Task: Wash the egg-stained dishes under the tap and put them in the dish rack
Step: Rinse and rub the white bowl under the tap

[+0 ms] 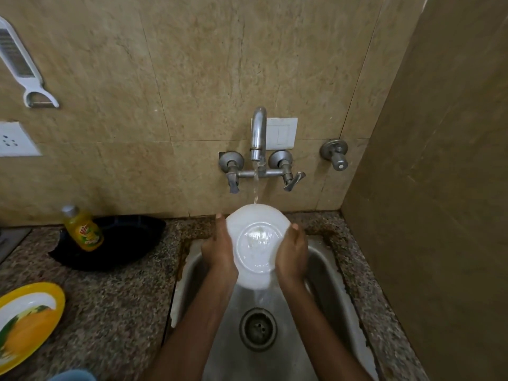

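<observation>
Currently the granite counter [115, 292] carries everything. The steel sink [324, 270] is sunk into its right end, against the wall corner. A black pan [123, 248] sits at the counter's back edge, left of the sink, and a yellow plate [27, 320] with orange smears lies near the counter's front left corner.

Over the sink's back half, the white plate [258, 243] is held tilted under the tap [258, 133]. The stream strikes its upper rim and runs off its lower edge toward the drain [258, 328]. The left hand [220, 251] and the right hand [292, 254] clasp opposite sides of the plate, thumbs on the rim. A yellow soap bottle [83, 229] stands at the pan's left rim.

By my reading, the white plate is at the rinsing stage: the side facing the camera shows no yolk, though glare hides detail. It is not yet racked, no dish rack is in view, and the yellow plate looks unwashed, so most of the task is left.
</observation>
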